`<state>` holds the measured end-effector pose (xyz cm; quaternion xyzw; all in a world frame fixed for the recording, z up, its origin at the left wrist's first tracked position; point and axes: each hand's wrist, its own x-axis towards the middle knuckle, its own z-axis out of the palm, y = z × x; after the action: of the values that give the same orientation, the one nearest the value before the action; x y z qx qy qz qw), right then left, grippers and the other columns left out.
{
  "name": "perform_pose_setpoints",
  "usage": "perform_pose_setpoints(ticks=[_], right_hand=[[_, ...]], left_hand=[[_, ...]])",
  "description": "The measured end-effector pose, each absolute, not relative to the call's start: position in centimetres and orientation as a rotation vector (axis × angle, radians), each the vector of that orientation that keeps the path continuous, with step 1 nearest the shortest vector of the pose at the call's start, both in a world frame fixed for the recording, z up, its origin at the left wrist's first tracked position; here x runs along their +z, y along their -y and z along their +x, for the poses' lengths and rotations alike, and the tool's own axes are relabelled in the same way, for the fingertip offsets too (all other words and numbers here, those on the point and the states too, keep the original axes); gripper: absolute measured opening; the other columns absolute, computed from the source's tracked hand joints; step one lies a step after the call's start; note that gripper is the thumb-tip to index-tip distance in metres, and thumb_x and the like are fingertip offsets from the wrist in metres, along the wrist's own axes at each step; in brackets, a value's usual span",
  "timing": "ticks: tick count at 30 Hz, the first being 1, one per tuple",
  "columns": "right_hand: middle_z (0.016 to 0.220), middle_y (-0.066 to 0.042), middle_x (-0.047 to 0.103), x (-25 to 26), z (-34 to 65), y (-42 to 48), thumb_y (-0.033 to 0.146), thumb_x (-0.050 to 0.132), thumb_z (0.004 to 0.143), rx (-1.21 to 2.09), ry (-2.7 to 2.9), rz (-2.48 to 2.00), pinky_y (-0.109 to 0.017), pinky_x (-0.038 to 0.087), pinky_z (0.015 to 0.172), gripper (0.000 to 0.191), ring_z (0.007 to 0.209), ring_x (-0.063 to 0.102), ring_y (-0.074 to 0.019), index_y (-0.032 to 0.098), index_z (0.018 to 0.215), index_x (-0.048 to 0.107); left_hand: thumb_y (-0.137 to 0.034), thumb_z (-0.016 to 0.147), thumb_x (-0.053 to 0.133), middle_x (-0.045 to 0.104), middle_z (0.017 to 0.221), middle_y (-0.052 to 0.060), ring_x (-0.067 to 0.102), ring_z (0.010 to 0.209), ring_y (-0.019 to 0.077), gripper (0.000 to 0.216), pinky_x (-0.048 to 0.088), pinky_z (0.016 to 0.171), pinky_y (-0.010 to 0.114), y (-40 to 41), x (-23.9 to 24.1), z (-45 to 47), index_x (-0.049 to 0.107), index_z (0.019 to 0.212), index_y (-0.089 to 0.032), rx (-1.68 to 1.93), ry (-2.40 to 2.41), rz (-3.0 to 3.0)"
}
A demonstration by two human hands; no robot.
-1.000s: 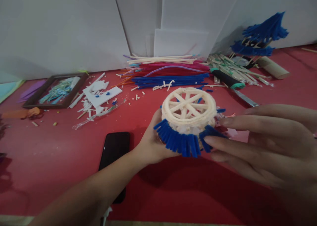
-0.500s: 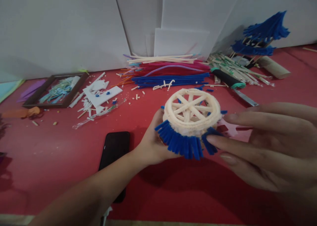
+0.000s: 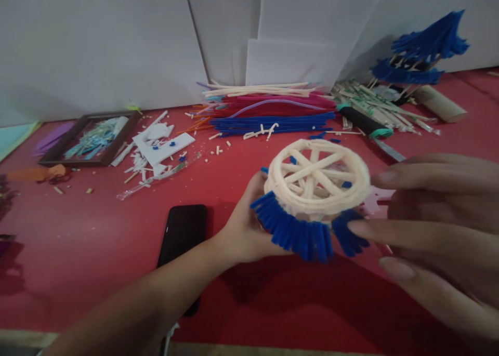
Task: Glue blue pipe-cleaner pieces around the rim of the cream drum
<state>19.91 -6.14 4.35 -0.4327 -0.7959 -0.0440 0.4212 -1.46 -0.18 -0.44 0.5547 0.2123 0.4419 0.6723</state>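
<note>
Head view: left hand (image 3: 244, 231) grips wheel (image 3: 317, 176); right hand (image 3: 436, 226) spread wide beside; phone (image 3: 183, 236) near wrist.

Single head-worn view, faces forward-down over red tabletop (image 3: 97, 252), right hand (image 3: 448, 231) closest to lens

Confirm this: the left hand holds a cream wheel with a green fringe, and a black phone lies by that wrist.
Wrong on colour: the head view shows the fringe is blue, not green. The left hand does hold the cream wheel, and the black phone lies by that wrist.
</note>
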Motion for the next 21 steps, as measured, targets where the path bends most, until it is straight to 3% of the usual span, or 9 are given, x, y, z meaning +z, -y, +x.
perform_pose_setpoints(ticks=[2, 6, 10, 16, 19, 21], right_hand=[[0.124, -0.002, 0.057, 4.5, 20.1, 6.4, 0.037, 0.053, 0.089, -0.119, 2.024, -1.102, -0.058, 0.042, 0.097, 0.017, 0.113, 0.054, -0.0287, 0.04, 0.099, 0.067], [0.115, -0.004, 0.057, 4.2, 20.6, 5.4, 0.033, 0.059, 0.082, -0.308, 2.072, -0.928, -0.053, 0.048, 0.083, 0.02, 0.101, 0.057, -0.027, 0.04, 0.098, 0.069], [0.116, -0.004, 0.057, 3.6, 20.4, 4.5, 0.029, 0.06, 0.08, -0.316, 2.005, -0.914, -0.051, 0.046, 0.083, 0.02, 0.102, 0.056, -0.0268, 0.037, 0.096, 0.07], [0.12, -0.003, 0.056, 3.1, 19.6, 5.0, 0.026, 0.056, 0.085, -0.078, 1.929, -0.963, -0.055, 0.043, 0.091, 0.021, 0.107, 0.054, -0.0263, 0.037, 0.092, 0.072], [0.126, -0.002, 0.054, 3.3, 19.5, 5.1, 0.018, 0.057, 0.084, 0.182, 1.764, -0.971, -0.05, 0.046, 0.093, 0.032, 0.118, 0.053, -0.0255, 0.04, 0.103, 0.071], [0.119, -0.004, 0.057, 3.6, 19.7, 4.7, 0.015, 0.059, 0.085, 0.24, 1.631, -0.985, -0.043, 0.049, 0.087, 0.036, 0.113, 0.056, -0.0225, 0.038, 0.111, 0.068]], left_hand=[[-0.019, 0.051, 0.091, 0.071, 0.119, 0.008, 0.067, 0.117, 0.0349, 0.074, 0.053, 0.102, 0.051, 0.2, -0.3, -1.4, 0.053, 0.114, -0.026, 0.975, -0.466, 1.263], [-0.016, 0.054, 0.089, 0.067, 0.124, 0.01, 0.062, 0.123, 0.0351, 0.071, 0.048, 0.108, 0.052, 0.2, -0.1, -1.4, 0.052, 0.114, -0.025, 0.975, -0.49, 1.273], [-0.024, 0.054, 0.09, 0.069, 0.112, 0.009, 0.067, 0.112, 0.0338, 0.065, 0.05, 0.104, 0.054, 0.4, 0.0, -1.3, 0.053, 0.108, -0.023, 0.988, -0.48, 1.257], [-0.018, 0.053, 0.091, 0.067, 0.127, 0.011, 0.064, 0.123, 0.034, 0.074, 0.048, 0.109, 0.052, 0.4, -0.4, -1.3, 0.053, 0.117, -0.024, 0.98, -0.488, 1.21], [-0.018, 0.047, 0.093, 0.069, 0.128, 0.011, 0.065, 0.122, 0.0351, 0.081, 0.049, 0.109, 0.051, 0.2, -0.5, -1.4, 0.054, 0.118, -0.025, 1.065, -0.53, 1.197], [-0.02, 0.047, 0.093, 0.069, 0.128, 0.009, 0.064, 0.122, 0.0343, 0.082, 0.047, 0.112, 0.051, -0.1, -0.4, -1.3, 0.054, 0.119, -0.026, 1.173, -0.628, 1.158]])
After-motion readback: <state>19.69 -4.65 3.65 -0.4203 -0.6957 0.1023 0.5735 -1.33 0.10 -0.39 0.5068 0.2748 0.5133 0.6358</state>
